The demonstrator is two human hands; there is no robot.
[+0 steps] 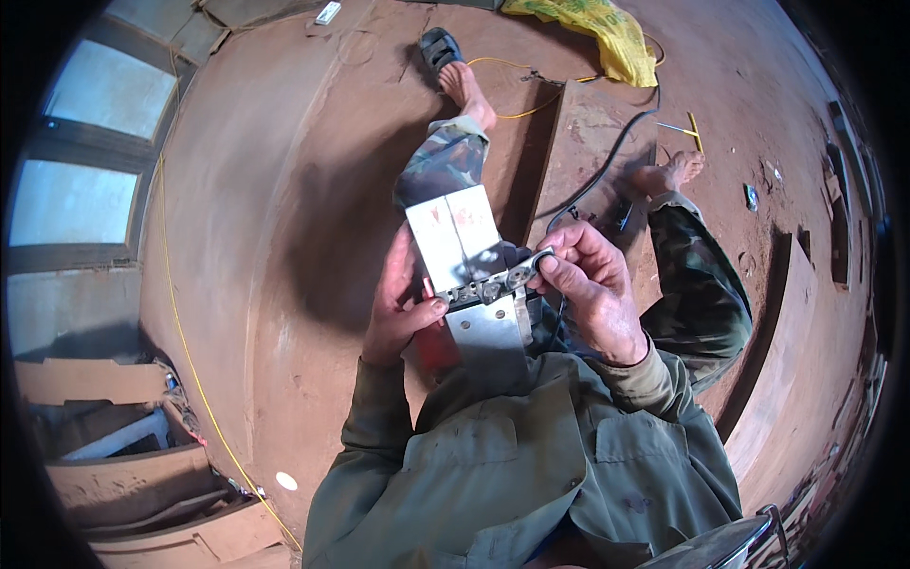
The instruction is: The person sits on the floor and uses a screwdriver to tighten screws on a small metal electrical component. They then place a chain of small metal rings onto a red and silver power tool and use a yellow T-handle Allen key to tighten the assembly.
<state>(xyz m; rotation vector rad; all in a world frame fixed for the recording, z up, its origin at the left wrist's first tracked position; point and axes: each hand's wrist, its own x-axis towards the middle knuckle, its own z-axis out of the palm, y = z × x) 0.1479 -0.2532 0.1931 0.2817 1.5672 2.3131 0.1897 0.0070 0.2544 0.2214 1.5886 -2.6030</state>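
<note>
An electric hand planer (pixel 453 228) rests sole-up on my lap, its two pale metal sole plates facing me. Between the plates runs a dark slot with the cutter block (pixel 488 289), where round bolt heads show. My left hand (pixel 396 303) wraps round the planer's left side, the thumb pressed at the slot's end; a bit of red housing (pixel 438 349) shows below it. At the slot's right end, thumb and forefinger of my right hand (pixel 595 289) pinch a small metal part (pixel 520 277). Fingers cover much of this piece, and its exact kind does not show.
A long board (pixel 590 142) lies between my feet, with a black cable (pixel 621 142) across it. A yellow sack (pixel 607 38) and a yellow-handled tool (pixel 695 131) lie farther off. Wooden pieces (pixel 142 469) are stacked at lower left; another plank (pixel 773 332) lies on the right.
</note>
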